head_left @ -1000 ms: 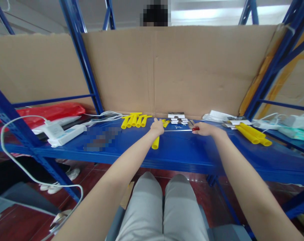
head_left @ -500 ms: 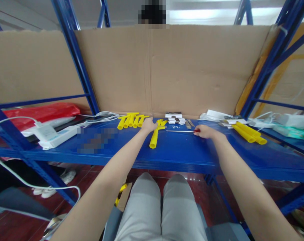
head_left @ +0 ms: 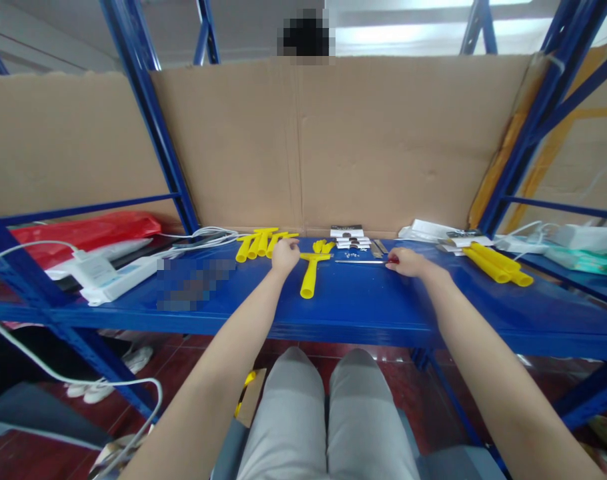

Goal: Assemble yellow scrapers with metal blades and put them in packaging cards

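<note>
The yellow T-shaped handle (head_left: 309, 279) lies free on the desk (head_left: 373, 300), seemingly set down. The right hand (head_left: 405, 261) grips a red-handled screwdriver (head_left: 362, 262); the left hand (head_left: 286, 255), now off that handle, is beside the handle row (head_left: 254, 249), its grasp impossible to tell.

From afar I see a smooth plastic T-shaped handle (head_left: 309, 275), a shiny metal rod (head_left: 359, 262), a glossy blue shelf (head_left: 363, 300) and, at twelve o'clock, a matt cardboard panel (head_left: 373, 140).
</note>
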